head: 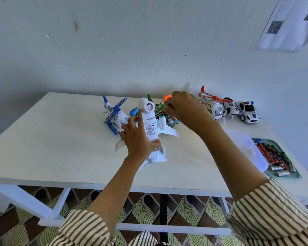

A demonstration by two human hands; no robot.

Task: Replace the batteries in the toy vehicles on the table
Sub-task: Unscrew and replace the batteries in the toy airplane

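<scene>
plane (150, 127): belly-up, mid desk (60, 139) | left hand (138, 139): fingers curled round plane | right hand (184, 108): pinching screwdriver (163, 106), tip at plane's belly | batteries (272, 155): in tray (296, 175), near right

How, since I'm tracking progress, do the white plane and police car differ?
The white plane lies belly-up, gripped by the left hand, while the right hand holds a screwdriver to it; the police car stands on its wheels, untouched. The plane is mid-table, the car at the far right. Both are mostly white.
</scene>
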